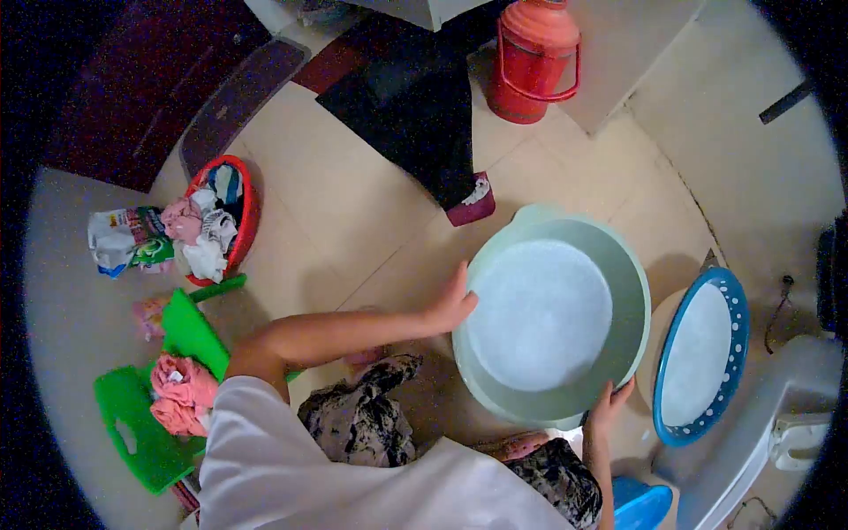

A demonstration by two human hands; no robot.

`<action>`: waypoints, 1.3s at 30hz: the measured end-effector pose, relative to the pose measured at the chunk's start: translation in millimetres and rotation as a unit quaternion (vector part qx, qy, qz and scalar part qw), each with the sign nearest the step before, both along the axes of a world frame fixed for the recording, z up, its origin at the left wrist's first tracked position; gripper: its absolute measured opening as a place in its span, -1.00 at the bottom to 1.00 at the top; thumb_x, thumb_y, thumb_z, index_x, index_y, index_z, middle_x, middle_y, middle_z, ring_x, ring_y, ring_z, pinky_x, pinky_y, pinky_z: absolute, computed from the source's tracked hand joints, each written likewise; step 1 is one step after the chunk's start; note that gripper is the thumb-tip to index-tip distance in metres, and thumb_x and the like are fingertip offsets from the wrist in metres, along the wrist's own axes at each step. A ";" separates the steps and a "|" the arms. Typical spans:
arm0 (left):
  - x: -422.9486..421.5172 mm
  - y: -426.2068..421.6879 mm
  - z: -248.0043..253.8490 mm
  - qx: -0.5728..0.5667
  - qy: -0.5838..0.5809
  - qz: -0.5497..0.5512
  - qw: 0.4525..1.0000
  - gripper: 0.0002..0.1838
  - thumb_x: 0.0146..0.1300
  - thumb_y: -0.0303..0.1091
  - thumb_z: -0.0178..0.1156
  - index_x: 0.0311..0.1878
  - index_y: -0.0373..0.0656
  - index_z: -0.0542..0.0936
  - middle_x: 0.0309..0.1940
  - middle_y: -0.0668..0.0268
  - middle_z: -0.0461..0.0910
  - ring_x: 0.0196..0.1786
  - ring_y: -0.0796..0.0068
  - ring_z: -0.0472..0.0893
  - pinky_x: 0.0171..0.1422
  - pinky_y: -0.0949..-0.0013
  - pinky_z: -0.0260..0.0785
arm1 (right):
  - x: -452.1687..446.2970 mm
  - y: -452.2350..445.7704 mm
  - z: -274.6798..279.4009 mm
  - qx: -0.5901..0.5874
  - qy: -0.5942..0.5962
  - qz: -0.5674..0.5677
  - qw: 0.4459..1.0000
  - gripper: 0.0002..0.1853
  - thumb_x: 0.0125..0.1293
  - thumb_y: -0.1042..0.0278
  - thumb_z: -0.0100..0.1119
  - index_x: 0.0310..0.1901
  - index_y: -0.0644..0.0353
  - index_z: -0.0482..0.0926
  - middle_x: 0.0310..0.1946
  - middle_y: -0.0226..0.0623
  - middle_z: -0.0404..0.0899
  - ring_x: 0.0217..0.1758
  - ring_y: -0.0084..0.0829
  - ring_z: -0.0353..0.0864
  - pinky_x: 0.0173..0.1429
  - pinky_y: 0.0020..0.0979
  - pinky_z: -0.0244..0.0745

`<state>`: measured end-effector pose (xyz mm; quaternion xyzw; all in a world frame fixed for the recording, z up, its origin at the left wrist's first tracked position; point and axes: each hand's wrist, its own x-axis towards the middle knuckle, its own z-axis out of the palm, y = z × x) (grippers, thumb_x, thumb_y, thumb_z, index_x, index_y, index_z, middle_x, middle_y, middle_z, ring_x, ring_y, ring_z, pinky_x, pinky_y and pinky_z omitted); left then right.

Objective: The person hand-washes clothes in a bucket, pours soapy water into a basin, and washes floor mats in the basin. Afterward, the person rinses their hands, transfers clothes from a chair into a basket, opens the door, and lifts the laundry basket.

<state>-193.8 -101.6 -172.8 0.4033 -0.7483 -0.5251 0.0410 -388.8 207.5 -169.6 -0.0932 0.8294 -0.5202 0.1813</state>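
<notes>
A large pale green basin (pixel 632 322) with whitish, sudsy-looking contents is held between my two hands. My left hand (pixel 450 305) grips its left rim, the fingertips over the edge. At the lower right rim my right hand (pixel 608 405) is closed round the edge, its fingers partly hidden beneath the basin. Just to the right stands a blue basin with white dots on its rim (pixel 738 314), also holding something whitish.
A red basket (pixel 252 221) of clothes and a detergent bag (pixel 115 238) are at the left. Pink cloth (pixel 183 393) lies on a green stool (pixel 132 433). A red thermos (pixel 521 84) and a person's dark-clothed leg (pixel 411 106) are at the top. A blue tub (pixel 649 503) sits lower right.
</notes>
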 end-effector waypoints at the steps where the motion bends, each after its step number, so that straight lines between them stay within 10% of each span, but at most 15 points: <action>1: -6.5 -13.4 -4.5 -0.018 0.022 -0.017 0.999 -0.32 0.17 -0.32 -0.08 0.27 -0.42 -0.10 0.12 -0.26 0.22 0.12 -0.10 0.34 0.18 0.12 0.19 | 0.3 -8.8 -1.4 -0.011 0.002 -0.019 1.000 -0.44 0.30 0.43 -0.12 0.30 0.19 -0.03 0.23 -0.18 0.11 0.24 -0.28 0.16 0.29 -0.32 0.06; 18: -75.6 -110.0 7.7 -0.061 -0.047 -0.128 0.989 -0.33 0.13 -0.30 -0.02 0.23 -0.46 0.00 -0.05 -0.21 0.40 -0.02 -0.06 0.46 0.10 0.16 0.30 | -14.9 -54.4 -22.9 -0.102 0.003 -0.046 0.994 -0.42 0.25 0.44 -0.10 0.28 0.25 -0.01 0.22 -0.16 0.15 0.20 -0.29 0.21 0.24 -0.32 0.13; 21: -85.1 -117.5 3.4 -0.105 -0.028 -0.108 0.988 -0.56 0.10 -0.30 -0.03 0.00 -0.35 0.20 -0.15 -0.14 0.47 -0.06 -0.05 0.49 0.00 0.05 0.32 | -20.1 -61.1 -20.2 -0.117 0.013 -0.034 0.993 -0.44 0.24 0.44 -0.09 0.27 0.26 0.02 0.21 -0.16 0.17 0.19 -0.29 0.23 0.23 -0.32 0.14; 32: -110.0 -129.6 -8.9 -0.126 -0.088 -0.112 0.982 -0.35 0.14 -0.23 -0.08 0.27 -0.31 0.04 -0.04 -0.06 0.46 -0.03 0.02 0.50 0.05 0.07 0.32 | -37.5 -65.3 -29.1 -0.092 0.000 -0.039 0.995 -0.31 0.19 0.44 -0.04 0.32 0.28 -0.10 0.29 -0.08 0.05 0.24 -0.22 0.16 0.30 -0.31 0.05; 36: -109.6 -122.9 2.4 -0.117 -0.049 -0.092 0.988 -0.62 0.10 -0.30 -0.02 -0.04 -0.31 0.28 -0.15 -0.08 0.48 -0.18 -0.05 0.54 -0.11 0.00 0.40 | -38.3 -66.5 32.4 0.069 -0.126 0.066 0.987 -0.29 0.20 0.34 0.07 0.31 0.30 -0.05 0.26 -0.06 0.09 0.28 -0.21 0.12 0.32 -0.28 0.03; 39: -103.0 -121.3 13.9 -0.210 -0.045 -0.084 0.973 -0.41 0.15 -0.04 0.05 0.10 -0.31 0.28 0.05 -0.11 0.36 0.07 0.06 0.43 0.08 0.08 0.31 | -96.6 -50.4 26.5 0.194 0.100 0.266 0.939 -0.42 0.24 0.39 0.03 0.26 0.27 0.08 0.23 -0.08 0.17 0.24 -0.23 0.19 0.30 -0.31 0.04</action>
